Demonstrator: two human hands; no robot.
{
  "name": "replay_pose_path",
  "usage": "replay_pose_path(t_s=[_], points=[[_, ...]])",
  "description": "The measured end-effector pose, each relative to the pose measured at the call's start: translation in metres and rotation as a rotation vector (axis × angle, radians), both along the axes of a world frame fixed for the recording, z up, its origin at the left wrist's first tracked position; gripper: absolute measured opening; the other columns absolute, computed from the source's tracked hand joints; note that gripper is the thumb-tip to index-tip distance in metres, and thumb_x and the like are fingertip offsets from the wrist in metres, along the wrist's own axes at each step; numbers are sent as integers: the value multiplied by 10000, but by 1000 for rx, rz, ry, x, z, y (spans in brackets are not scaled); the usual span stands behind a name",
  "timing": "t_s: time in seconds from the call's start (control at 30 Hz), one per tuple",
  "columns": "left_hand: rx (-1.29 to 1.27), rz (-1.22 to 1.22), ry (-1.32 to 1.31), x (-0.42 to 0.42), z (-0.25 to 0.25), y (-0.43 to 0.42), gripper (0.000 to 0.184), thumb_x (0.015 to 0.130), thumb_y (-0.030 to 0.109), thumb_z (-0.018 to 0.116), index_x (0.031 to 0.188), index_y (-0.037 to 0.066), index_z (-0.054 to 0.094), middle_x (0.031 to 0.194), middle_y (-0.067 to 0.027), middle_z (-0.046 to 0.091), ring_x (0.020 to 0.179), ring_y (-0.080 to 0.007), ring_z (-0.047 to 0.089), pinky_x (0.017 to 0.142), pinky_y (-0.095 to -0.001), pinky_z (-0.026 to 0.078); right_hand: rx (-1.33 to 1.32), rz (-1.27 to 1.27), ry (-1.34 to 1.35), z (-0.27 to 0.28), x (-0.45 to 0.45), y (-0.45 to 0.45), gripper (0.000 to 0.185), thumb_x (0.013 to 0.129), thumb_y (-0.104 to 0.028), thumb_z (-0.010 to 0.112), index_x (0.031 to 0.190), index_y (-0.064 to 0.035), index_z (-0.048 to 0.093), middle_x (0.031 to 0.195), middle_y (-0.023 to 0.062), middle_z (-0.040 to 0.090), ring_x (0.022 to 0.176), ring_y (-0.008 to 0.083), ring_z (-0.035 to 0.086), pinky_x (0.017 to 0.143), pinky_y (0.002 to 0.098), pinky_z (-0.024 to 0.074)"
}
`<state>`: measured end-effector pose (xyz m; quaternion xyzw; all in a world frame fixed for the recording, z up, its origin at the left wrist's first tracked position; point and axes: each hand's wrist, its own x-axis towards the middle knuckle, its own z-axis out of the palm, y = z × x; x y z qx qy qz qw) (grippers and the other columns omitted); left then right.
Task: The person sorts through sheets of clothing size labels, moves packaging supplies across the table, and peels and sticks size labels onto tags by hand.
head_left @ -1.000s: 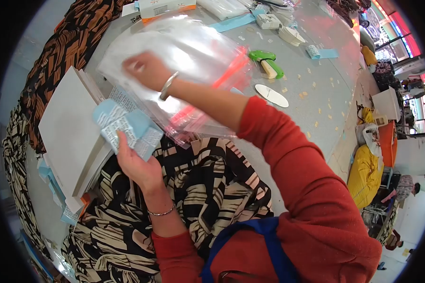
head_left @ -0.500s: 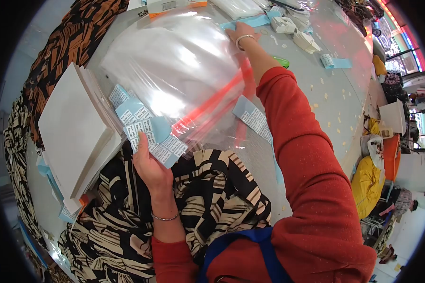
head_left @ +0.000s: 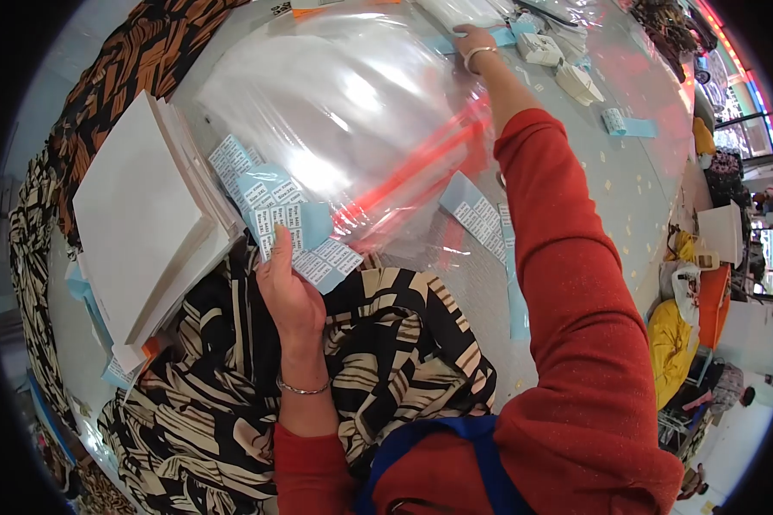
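My left hand [head_left: 290, 296] pinches strips of blue-backed label stickers [head_left: 276, 215] printed with style and size text, thumb on top. They fan out over the edge of a stack of clear plastic bags [head_left: 318, 112] with red seal bands. My right hand [head_left: 477, 41] is stretched to the far side of the table, its fingers bent down onto a blue strip [head_left: 440, 45]; the fingertips are partly hidden. Under my left wrist lies black and beige patterned fabric [head_left: 404, 322]. Another blue label strip [head_left: 477, 215] lies beside my right sleeve.
A thick stack of white paper [head_left: 142, 206] stands at the left, with brown and black fabric [head_left: 137, 64] behind it. Small bundles of white tags [head_left: 578, 83] and a blue label roll [head_left: 614, 122] lie at the far right. Paper scraps dot the table.
My right hand has moved slightly farther away and to the right along the blue strip, its fingers drawing together. My left hand keeps hold of the label strips. The view has shifted a little.
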<state>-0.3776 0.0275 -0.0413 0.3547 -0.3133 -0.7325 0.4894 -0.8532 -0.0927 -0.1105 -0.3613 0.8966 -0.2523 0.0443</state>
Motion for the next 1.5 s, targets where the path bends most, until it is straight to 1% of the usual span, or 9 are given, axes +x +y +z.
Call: replay_pose_path(t_s=[0.13,0.17,0.47,0.7,0.87,1.0,1.1,1.3,1.5], points=[[21,12,-19,-1,-3,0,329,971,152,482,1213,-72,501,1128,-118,595,994,-172,593,867,-301,480,301,305,304,7,-1,-3,585,757,-334,664,1312,-348,480,1119,204,619,902,368,639,829,416,517],[30,6,-22,0,-7,0,330,971,153,484,1213,-70,503,1129,-117,595,993,-171,594,868,-301,480,479,430,101,20,-8,-9,664,755,-379,667,1356,-417,388,1188,240,556,1003,379,597,868,445,493],[46,25,-47,0,-9,0,309,966,155,499,1186,-59,531,1114,-110,606,979,-164,600,867,-295,482,626,349,387,34,2,-6,528,719,-455,702,1175,-239,548,1138,152,521,1125,365,519,892,450,458],[54,11,-57,2,-13,-1,315,965,162,506,1190,-56,528,1115,-109,607,981,-161,599,863,-293,484,395,591,-27,22,-22,-5,606,712,-418,716,1254,-265,490,1188,158,524,1123,369,505,940,393,420],[12,12,-54,2,-12,1,318,967,169,503,1190,-57,528,1116,-109,606,991,-163,593,871,-294,478,547,458,237,37,-2,2,645,708,-451,722,1277,-315,450,1195,142,529,1152,388,480,973,470,384],[-16,23,-105,-3,-9,1,336,977,196,474,1172,-73,524,1087,-125,615,938,-176,615,819,-313,500,649,390,241,60,20,9,596,712,-497,709,1244,-331,498,1331,56,410,1307,330,317,989,542,367],[-9,-6,-84,1,-14,0,330,971,185,499,1191,-60,521,1112,-106,602,984,-160,591,866,-300,473,702,364,293,59,24,10,534,721,-521,702,1173,-268,571,1328,29,432,1303,316,315,980,573,342],[8,5,-67,2,-15,-2,336,968,195,505,1181,-64,523,1097,-108,608,948,-165,609,836,-303,496,377,165,209,38,10,29,384,756,-484,670,1058,-246,650,1141,2,595,1182,276,486,937,648,269],[-6,35,-70,1,-16,-2,340,966,198,509,1177,-68,526,1101,-119,608,946,-175,614,840,-312,500,40,-212,401,60,-14,58,381,769,-490,653,1023,-206,677,1162,43,620,1091,258,569,955,690,206]])
